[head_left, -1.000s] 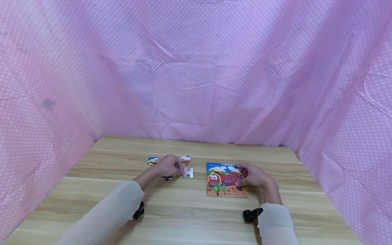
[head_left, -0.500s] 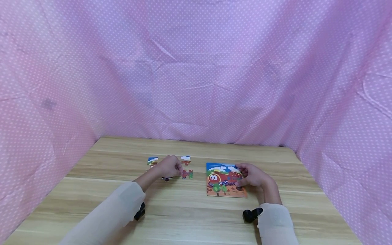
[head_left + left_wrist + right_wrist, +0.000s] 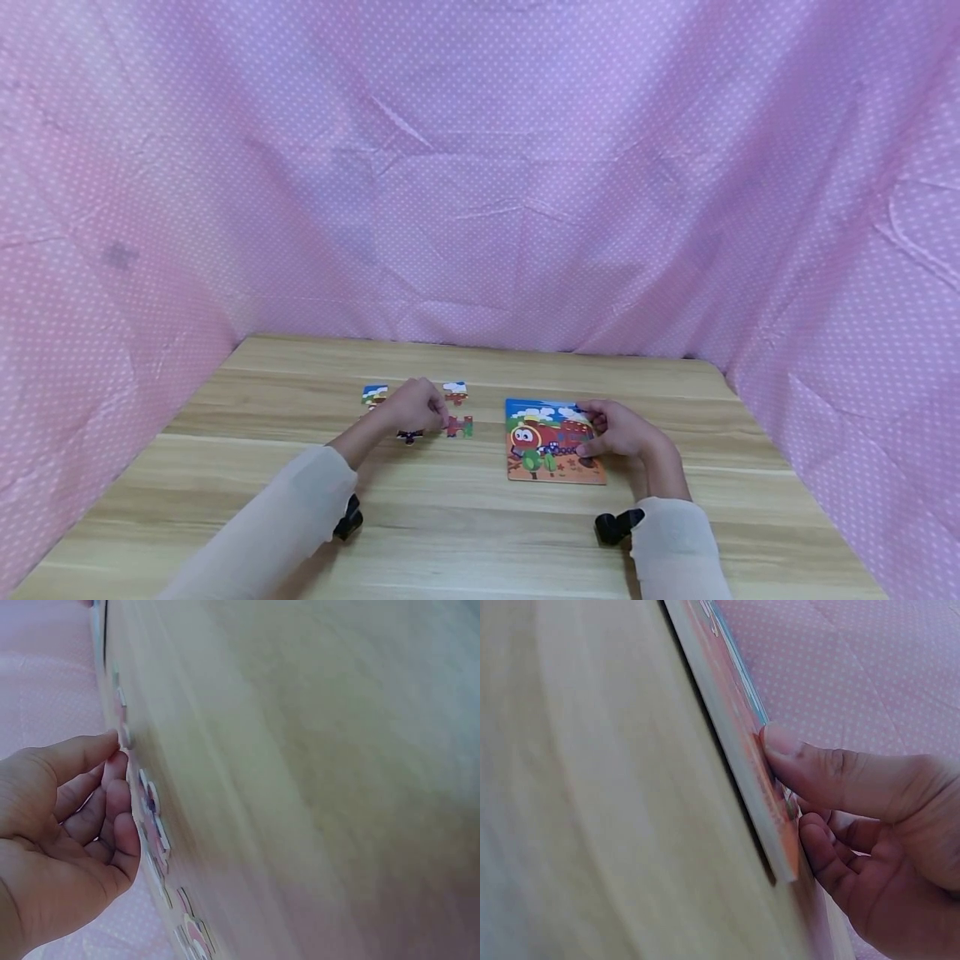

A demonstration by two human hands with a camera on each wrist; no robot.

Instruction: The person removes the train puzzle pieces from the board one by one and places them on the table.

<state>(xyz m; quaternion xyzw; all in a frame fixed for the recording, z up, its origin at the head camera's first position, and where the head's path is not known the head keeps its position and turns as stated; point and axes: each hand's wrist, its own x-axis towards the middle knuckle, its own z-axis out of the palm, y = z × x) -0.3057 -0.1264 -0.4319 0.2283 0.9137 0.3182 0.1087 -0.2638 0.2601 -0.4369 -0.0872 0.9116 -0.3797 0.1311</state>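
In the head view, the thumb and fingertips of my left hand [image 3: 414, 406] pinch the left edge of a red and green jigsaw piece [image 3: 460, 427], which lies low over the tabletop. The left wrist view shows the thumb and fingertip meeting at that jigsaw piece [image 3: 124, 735] seen edge-on. My right hand [image 3: 617, 429] grips the right side of a square puzzle board [image 3: 553, 462] printed with a red cartoon train. Its thumb [image 3: 784, 741] rests on the printed face, with the other fingers curled at the edge.
Other jigsaw pieces lie around my left hand: a cloud piece [image 3: 454, 390] behind, a blue-topped piece [image 3: 374, 392] at the back left and a dark piece [image 3: 409, 437] in front. My left hand partly covers several. Pink dotted cloth [image 3: 480, 208] hangs behind the wooden table [image 3: 480, 533].
The jigsaw piece at my left fingers has tipped from a tilted, pale glare to flatter, showing red and green. My right hand and the puzzle board have stayed put.
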